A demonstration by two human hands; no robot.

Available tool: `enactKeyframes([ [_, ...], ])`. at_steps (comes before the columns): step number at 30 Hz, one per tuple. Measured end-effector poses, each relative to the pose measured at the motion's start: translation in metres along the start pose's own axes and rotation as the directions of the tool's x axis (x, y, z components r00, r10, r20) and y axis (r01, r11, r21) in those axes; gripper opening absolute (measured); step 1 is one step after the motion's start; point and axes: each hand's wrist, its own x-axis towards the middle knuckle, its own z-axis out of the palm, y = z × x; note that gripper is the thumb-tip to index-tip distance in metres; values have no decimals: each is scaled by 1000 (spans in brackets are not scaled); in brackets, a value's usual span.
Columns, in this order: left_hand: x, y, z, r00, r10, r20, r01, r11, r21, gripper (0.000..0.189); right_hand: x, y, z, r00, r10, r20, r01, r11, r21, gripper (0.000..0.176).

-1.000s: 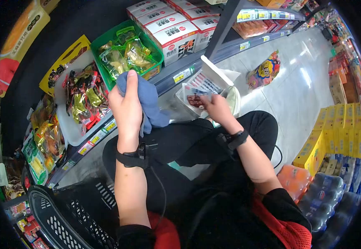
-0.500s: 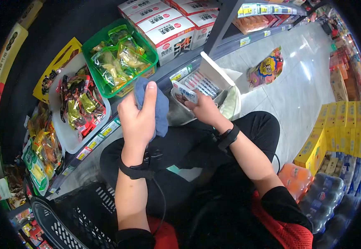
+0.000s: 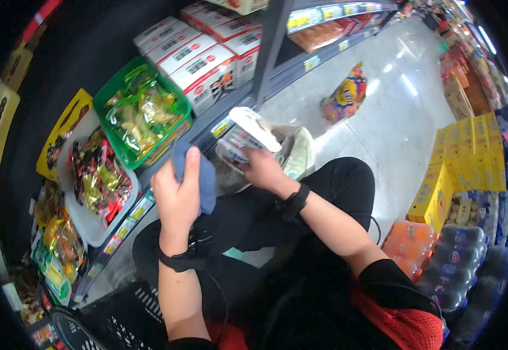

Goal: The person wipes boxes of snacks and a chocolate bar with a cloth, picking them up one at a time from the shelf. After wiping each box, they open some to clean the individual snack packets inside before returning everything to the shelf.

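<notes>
My left hand is closed round a folded blue-grey cloth, thumb on top, beside the shelf edge. In front of my crossed legs sits an open white carton with its flap raised. My right hand reaches into it, fingers closed on a white printed packet. Motion blurs the packet, and the hand covers part of it. A pale green bag lies against the carton's right side. Both wrists wear black straps.
On the left shelf stand a green bin of wrapped snacks, a white tray of wrapped snacks and white-red cartons. A colourful bag lies on the floor. Yellow boxes and bottle packs stand right, a black basket lower left.
The view has shifted, so shelf and carton appear further left. The carton's flap now leans over the packets near my right hand. The left hand keeps the cloth.
</notes>
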Motion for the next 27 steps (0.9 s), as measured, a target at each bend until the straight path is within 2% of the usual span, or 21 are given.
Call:
enactKeyframes([
  [1,-1,1,1,1000,4,1,-5,1000,12,33,-2,-3,0,997,-10,-77,17,996,93,32],
  [2,-1,4,2,1000,19,4,-19,999,26,34,-2,-6,-2,998,33,-45,-26,989,146,35],
  [5,-3,10,2,999,29,21,-30,998,60,35,2,3,2,999,-33,-16,36,972,232,37],
  [6,-4,9,2,999,17,34,-19,998,56,36,4,5,6,998,-54,15,51,986,157,35],
  [9,-4,8,6,999,32,34,-34,998,61,34,-2,-8,2,960,100,262,-67,989,-134,29],
  [10,-4,8,7,999,46,25,-48,997,67,33,-5,11,19,983,-114,147,150,952,-266,26],
  [13,-3,4,11,994,109,9,-109,991,75,33,-8,19,26,982,-143,120,177,917,-358,18],
  [16,-4,7,12,996,83,11,-84,992,93,33,7,22,21,952,-234,-199,185,953,-238,14],
  [22,-4,-3,19,990,144,15,-144,982,119,30,5,15,13,976,35,-214,-72,983,-167,16],
  [25,-7,8,19,996,45,81,-59,984,171,30,9,23,25,974,-22,-223,-53,945,-324,14],
  [26,-6,5,20,993,84,79,-95,985,145,31,10,20,22,995,59,-80,-85,920,-381,11],
  [27,-7,5,21,993,88,75,-98,984,146,31,11,19,21,996,56,-72,-80,920,-385,11],
])
